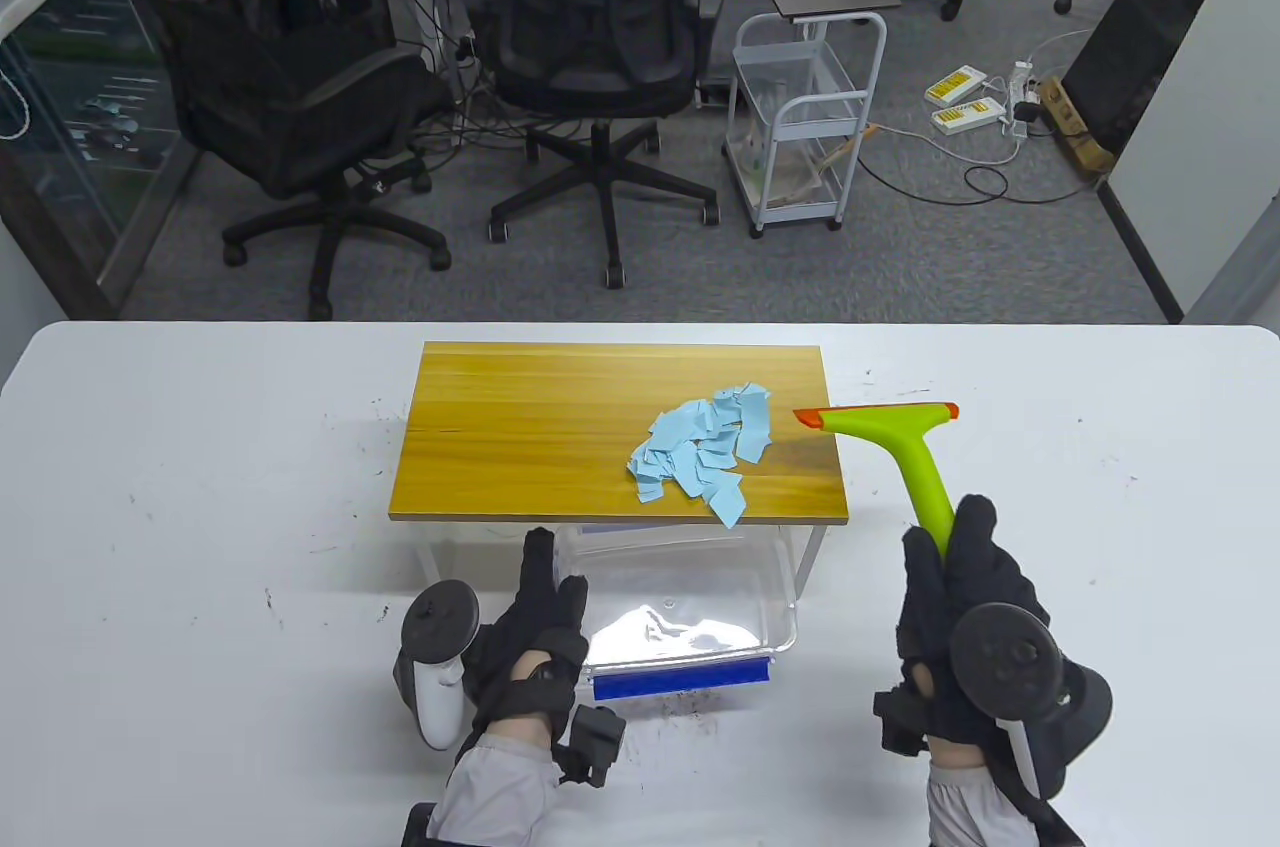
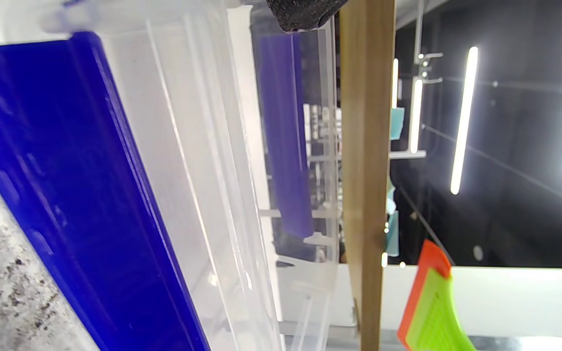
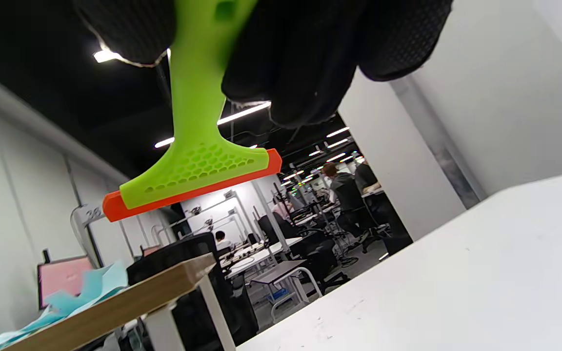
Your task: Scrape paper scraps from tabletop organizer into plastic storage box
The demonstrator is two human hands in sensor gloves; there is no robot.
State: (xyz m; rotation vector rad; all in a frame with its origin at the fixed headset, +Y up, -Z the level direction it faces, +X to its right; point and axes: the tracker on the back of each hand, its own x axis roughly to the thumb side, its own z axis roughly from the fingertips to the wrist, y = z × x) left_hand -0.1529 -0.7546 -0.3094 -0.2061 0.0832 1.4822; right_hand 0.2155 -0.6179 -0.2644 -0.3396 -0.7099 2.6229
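Right hand (image 1: 955, 607), fingers pointing far, grips the green scraper (image 1: 905, 457) handle, blade raised beside the organizer's (image 1: 520, 427) right edge; left hand (image 1: 530, 632) rests against the box (image 1: 775, 577), fingers extended.

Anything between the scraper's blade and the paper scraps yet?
Nothing: the table view shows only bare wood between the scraper and the paper scraps.

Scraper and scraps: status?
Right hand grips green scraper, blade raised off organizer's right edge. Left hand steadies clear storage box. Blue scraps piled on organizer, untouched. Nothing blocking.
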